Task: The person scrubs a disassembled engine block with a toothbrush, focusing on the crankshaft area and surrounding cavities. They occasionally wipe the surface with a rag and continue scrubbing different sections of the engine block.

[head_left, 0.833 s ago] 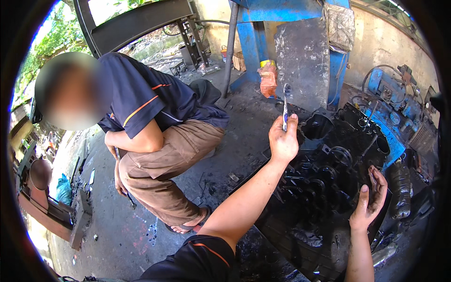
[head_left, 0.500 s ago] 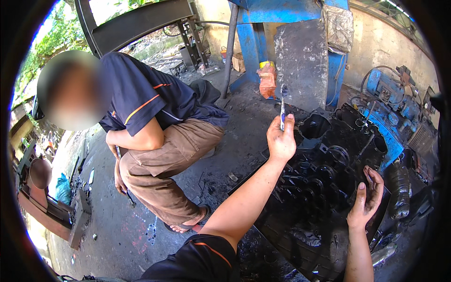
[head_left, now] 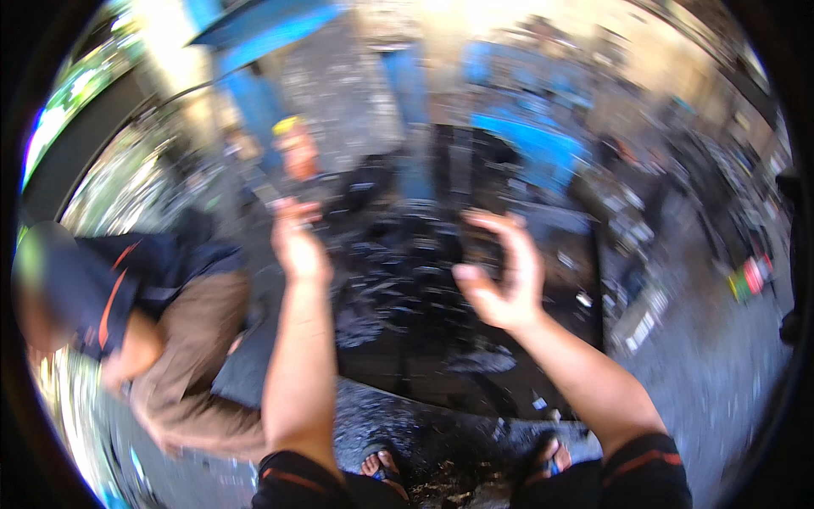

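Observation:
Motion smears the whole view. My left hand (head_left: 298, 242) is raised left of centre, closed on a slim brush (head_left: 264, 192) that points up and away; the earlier frame shows its dark tip more plainly. My right hand (head_left: 509, 276) is held up with fingers curved and thumb apart, nothing in it. Between and beyond both hands lies a black, oily engine block (head_left: 398, 263) with rounded metal parts on it. Neither hand appears to touch it. It rests on a dark flat tray (head_left: 581, 327), whose right edge shows.
A person in brown trousers (head_left: 191, 356) squats at the left. Behind stand a blue metal frame (head_left: 254, 93) and a blue machine part (head_left: 534, 153). An orange-red bag (head_left: 298, 153) is near the frame. A red, yellow and green container (head_left: 750, 276) lies at far right.
My view has swung right, so the squatting person sits farther left. My right hand has come up, over the block's near right. The brush is still in my left hand.

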### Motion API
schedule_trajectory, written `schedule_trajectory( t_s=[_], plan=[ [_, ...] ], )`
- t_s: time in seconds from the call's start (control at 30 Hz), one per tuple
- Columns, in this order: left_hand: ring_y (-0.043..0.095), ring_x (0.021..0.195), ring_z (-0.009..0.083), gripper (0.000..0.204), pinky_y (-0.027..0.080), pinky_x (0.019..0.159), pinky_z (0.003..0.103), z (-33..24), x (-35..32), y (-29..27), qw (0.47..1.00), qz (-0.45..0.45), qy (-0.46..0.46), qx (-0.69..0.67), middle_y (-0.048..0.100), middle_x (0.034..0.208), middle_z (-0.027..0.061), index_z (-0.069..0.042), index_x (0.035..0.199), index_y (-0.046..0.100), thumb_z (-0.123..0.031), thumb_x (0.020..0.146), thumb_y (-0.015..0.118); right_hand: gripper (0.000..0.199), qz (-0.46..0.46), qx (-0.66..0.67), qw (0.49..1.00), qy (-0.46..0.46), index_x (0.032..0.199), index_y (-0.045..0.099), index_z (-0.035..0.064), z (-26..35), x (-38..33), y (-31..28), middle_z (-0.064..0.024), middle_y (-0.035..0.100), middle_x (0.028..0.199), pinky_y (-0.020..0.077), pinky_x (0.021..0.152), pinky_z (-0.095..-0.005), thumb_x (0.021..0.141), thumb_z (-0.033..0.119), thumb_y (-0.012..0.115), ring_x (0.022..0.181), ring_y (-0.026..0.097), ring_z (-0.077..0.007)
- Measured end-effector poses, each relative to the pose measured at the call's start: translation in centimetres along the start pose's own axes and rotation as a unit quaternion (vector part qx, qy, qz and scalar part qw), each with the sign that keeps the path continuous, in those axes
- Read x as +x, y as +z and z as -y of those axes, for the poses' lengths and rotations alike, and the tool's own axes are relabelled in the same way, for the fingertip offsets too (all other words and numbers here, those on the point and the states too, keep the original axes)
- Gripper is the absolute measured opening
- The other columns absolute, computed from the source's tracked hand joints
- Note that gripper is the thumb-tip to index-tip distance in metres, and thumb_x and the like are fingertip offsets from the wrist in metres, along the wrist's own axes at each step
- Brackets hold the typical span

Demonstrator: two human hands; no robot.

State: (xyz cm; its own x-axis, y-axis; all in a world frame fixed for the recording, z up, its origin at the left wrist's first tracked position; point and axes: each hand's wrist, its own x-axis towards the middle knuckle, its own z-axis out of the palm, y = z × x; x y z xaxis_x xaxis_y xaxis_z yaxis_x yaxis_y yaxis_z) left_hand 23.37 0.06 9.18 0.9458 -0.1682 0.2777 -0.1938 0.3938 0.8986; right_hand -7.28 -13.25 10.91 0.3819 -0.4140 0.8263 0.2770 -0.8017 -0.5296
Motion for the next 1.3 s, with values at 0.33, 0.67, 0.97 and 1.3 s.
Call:
schedule_trajectory(
  t_s=[0.33,0.67,0.97,1.3],
  plan=[
    [0.066,0.092,0.0207,0.051,0.055,0.083,0.038,0.6,0.9,-1.1,0.978,0.113,-0.156,-0.075,0.066,0.098,0.006,-0.011,0.097,0.062,-0.061,0.098,0.066,0.045,-0.059,-0.052,0.996,0.034,0.124,0.063,0.0085,-0.6,-0.1,0.6,-0.0121,0.07,0.118,0.0282,0.122,-0.0665,0.084,0.02,0.079,0.118,0.068,-0.0326],
    [0.069,0.117,0.0333,0.074,0.056,0.104,0.051,0.4,-0.4,0.0,0.94,0.183,-0.233,-0.171,0.071,0.128,0.0145,-0.002,0.135,0.063,-0.064,0.095,0.064,0.03,-0.085,-0.079,0.993,-0.018,0.108,0.063,0.013,-1.3,0.0,0.6,-0.0082,0.071,0.102,0.0323,0.12,-0.0656,0.081,0.016,0.077,0.104,0.072,-0.029],
    [0.072,0.104,0.0315,0.046,0.057,0.096,0.046,0.5,-1.0,0.3,0.946,0.122,-0.249,-0.17,0.075,0.115,0.0097,-0.008,0.118,0.07,-0.044,0.09,0.074,0.024,-0.049,-0.139,0.987,-0.058,0.102,0.065,0.0171,-2.7,0.6,-1.0,-0.0036,0.069,0.087,0.0447,0.104,-0.0639,0.08,0.019,0.074,0.082,0.071,-0.0272],
    [0.045,0.14,0.0279,0.075,0.026,0.123,0.049,-0.1,-9.3,6.1,0.978,0.081,-0.159,-0.108,0.054,0.15,0.0137,-0.004,0.147,0.048,-0.056,0.098,0.07,0.042,-0.081,-0.089,0.991,0.061,0.135,0.061,-0.0015,-9.1,2.2,-8.3,-0.015,0.068,0.13,0.0474,0.11,-0.0402,0.096,0.009,0.072,0.125,0.063,-0.0255]
  ],
)
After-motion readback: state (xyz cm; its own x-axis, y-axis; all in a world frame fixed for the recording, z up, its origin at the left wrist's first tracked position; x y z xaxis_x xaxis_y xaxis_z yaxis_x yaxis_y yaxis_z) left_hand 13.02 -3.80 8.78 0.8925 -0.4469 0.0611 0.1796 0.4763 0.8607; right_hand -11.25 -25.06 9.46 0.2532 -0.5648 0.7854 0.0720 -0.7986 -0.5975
